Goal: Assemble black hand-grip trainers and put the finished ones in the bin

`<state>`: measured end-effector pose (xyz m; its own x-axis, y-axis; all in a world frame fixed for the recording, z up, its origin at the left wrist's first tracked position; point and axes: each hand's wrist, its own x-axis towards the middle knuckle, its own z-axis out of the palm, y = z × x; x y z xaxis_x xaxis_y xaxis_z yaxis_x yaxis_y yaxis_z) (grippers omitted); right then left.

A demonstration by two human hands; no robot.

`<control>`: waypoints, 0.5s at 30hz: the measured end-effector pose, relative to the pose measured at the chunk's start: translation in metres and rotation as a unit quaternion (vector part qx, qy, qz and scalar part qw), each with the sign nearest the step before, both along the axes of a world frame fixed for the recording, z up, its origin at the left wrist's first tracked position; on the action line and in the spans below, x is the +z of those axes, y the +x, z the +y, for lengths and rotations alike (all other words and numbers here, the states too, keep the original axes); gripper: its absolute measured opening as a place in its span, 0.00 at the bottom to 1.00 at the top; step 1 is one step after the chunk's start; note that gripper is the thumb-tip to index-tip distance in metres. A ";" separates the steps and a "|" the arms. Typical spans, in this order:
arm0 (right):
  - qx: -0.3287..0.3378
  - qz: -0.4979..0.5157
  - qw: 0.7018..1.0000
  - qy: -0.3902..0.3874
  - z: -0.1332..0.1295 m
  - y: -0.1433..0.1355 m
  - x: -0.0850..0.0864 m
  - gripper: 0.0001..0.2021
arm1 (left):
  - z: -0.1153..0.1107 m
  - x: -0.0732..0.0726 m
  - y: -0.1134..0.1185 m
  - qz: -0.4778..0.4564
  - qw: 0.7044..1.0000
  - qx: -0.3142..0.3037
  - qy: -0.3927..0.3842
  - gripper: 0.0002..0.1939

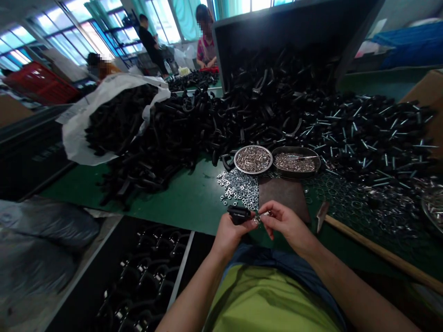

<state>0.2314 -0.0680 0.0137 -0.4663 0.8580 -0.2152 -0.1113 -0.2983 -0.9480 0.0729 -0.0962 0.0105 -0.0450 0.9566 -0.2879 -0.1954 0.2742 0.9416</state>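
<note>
Just in front of my body, my left hand (228,237) is closed around a black plastic part (238,214) with a flat, clamp-like head. My right hand (287,224) meets it from the right, thumb and fingers pinching a small shiny metal piece (266,214) at the part's end. Its exact kind is too small to make out, and the fingers partly cover it. Beyond the hands lie many loose metal nuts (242,188) and a brown square plate (284,193). A round metal bowl (254,173) and an oval tin (296,175) hold small metal pins.
A hammer (322,216) lies to the right. Black parts (194,120) are heaped across the bench, with rod-fitted parts (374,133) and metal rings (332,193) on the right. A crate (183,267) of parts stands lower left. Other people work in the background.
</note>
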 end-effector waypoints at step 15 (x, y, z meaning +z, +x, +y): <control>-0.106 -0.164 0.964 0.183 0.012 0.019 0.023 0.08 | -0.002 -0.033 0.033 -0.285 0.945 -0.046 -0.154 0.13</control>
